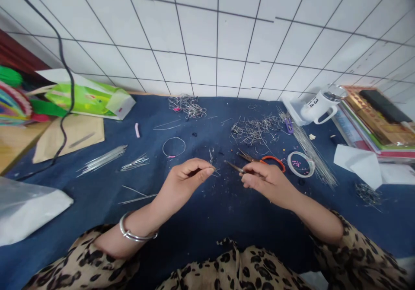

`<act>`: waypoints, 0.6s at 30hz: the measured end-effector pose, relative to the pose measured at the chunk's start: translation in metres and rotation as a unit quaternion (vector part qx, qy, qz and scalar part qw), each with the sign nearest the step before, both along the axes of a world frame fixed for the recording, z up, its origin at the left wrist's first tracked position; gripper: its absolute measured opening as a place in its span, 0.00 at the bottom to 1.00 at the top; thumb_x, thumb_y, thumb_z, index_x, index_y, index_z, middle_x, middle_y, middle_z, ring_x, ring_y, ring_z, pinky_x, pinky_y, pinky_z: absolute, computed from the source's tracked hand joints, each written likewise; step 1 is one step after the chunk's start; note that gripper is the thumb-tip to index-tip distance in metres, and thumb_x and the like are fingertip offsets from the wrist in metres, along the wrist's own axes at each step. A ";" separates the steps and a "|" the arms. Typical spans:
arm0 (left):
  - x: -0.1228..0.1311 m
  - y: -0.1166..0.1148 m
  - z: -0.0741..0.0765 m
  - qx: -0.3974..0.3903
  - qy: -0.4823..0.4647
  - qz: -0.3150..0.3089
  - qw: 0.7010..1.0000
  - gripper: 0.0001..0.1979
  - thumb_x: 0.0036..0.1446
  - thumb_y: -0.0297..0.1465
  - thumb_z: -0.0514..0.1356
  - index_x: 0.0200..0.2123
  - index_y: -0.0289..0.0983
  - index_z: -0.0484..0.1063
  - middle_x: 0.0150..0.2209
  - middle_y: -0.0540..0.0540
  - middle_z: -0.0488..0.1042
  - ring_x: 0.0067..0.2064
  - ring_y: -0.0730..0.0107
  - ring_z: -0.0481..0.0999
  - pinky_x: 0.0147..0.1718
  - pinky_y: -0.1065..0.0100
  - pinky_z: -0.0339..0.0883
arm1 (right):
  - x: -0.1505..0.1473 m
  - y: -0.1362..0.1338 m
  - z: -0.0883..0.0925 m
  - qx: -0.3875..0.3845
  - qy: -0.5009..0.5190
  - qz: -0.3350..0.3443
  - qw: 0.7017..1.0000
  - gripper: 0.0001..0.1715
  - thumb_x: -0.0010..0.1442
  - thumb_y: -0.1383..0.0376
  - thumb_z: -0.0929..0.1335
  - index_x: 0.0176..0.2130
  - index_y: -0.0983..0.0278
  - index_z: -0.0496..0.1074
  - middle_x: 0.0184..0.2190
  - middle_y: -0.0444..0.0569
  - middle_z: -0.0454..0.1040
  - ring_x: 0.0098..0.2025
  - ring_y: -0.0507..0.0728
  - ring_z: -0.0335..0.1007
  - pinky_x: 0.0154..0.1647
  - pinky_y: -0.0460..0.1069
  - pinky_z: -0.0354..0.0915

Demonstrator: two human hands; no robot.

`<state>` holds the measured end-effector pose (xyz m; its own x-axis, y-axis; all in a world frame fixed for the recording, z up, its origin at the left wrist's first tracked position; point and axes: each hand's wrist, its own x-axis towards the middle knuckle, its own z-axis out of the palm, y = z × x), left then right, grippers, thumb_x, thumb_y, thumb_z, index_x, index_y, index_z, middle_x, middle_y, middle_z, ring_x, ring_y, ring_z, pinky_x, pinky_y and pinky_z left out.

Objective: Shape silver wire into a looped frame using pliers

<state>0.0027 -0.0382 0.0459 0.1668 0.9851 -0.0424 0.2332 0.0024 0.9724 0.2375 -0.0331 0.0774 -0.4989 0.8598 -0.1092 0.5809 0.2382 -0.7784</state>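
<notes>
My left hand [188, 178] pinches a thin wire [216, 172] between thumb and forefinger, above the dark blue cloth. My right hand [270, 184] is closed around a pair of needle-nose pliers [234, 166]. Their slim metal jaws point left toward the wire, with a small gap between; the handles are hidden in my palm. Scissors with orange handles [273, 163] lie just behind my right hand. Beyond my left hand rests a wire ring [174, 147] with a small pink piece on it.
Tangled wire [256, 130] and another wire heap [187, 106] lie toward the wall. Straight wires [103, 160] are bundled at left, longer wires [313, 154] at right. A round dish [301, 164] holds pink beads. A white mug [324, 105] stands near stacked books [372, 123].
</notes>
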 end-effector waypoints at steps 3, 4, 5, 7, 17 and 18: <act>0.004 -0.002 -0.002 -0.010 0.009 -0.028 1.000 0.09 0.53 0.34 0.58 0.34 0.36 0.74 0.32 0.48 0.73 0.33 0.72 0.70 0.34 0.71 0.64 | -0.007 -0.006 -0.007 0.039 -0.001 0.007 0.999 0.14 0.61 0.57 0.60 0.35 0.64 0.68 0.28 0.44 0.69 0.30 0.50 0.65 0.31 0.44 0.58; 0.004 -0.003 -0.003 -0.008 0.010 -0.033 0.999 0.09 0.54 0.34 0.57 0.34 0.36 0.74 0.32 0.48 0.73 0.33 0.72 0.70 0.34 0.71 0.64 | -0.009 -0.007 -0.009 0.056 0.001 0.008 0.998 0.14 0.60 0.57 0.60 0.35 0.64 0.68 0.29 0.45 0.70 0.31 0.50 0.65 0.32 0.44 0.58; 0.005 -0.003 -0.003 -0.007 0.009 -0.036 0.999 0.09 0.54 0.34 0.57 0.34 0.36 0.74 0.32 0.48 0.73 0.33 0.72 0.70 0.34 0.71 0.64 | -0.010 -0.009 -0.011 0.063 0.000 0.006 0.998 0.14 0.60 0.58 0.60 0.37 0.64 0.68 0.29 0.45 0.70 0.31 0.50 0.65 0.32 0.44 0.58; 0.006 -0.004 -0.004 0.005 0.008 -0.041 0.999 0.09 0.54 0.34 0.57 0.34 0.36 0.74 0.32 0.47 0.73 0.34 0.72 0.70 0.34 0.71 0.64 | -0.012 -0.010 -0.013 0.068 -0.004 0.009 0.998 0.14 0.60 0.58 0.60 0.37 0.64 0.68 0.28 0.45 0.69 0.30 0.50 0.64 0.32 0.44 0.58; 0.006 -0.006 -0.001 0.039 0.007 -0.058 0.998 0.09 0.55 0.33 0.56 0.35 0.36 0.74 0.32 0.46 0.73 0.34 0.71 0.71 0.35 0.69 0.64 | -0.015 -0.011 -0.015 0.035 0.001 -0.001 0.999 0.14 0.60 0.57 0.60 0.34 0.64 0.68 0.26 0.43 0.68 0.28 0.49 0.63 0.29 0.44 0.56; 0.006 -0.006 -0.001 0.044 0.004 -0.061 0.997 0.09 0.55 0.33 0.56 0.35 0.36 0.74 0.32 0.46 0.73 0.34 0.71 0.71 0.35 0.69 0.64 | -0.015 -0.012 -0.015 0.028 0.005 -0.001 1.000 0.14 0.60 0.57 0.60 0.35 0.64 0.68 0.26 0.43 0.69 0.28 0.49 0.64 0.29 0.44 0.57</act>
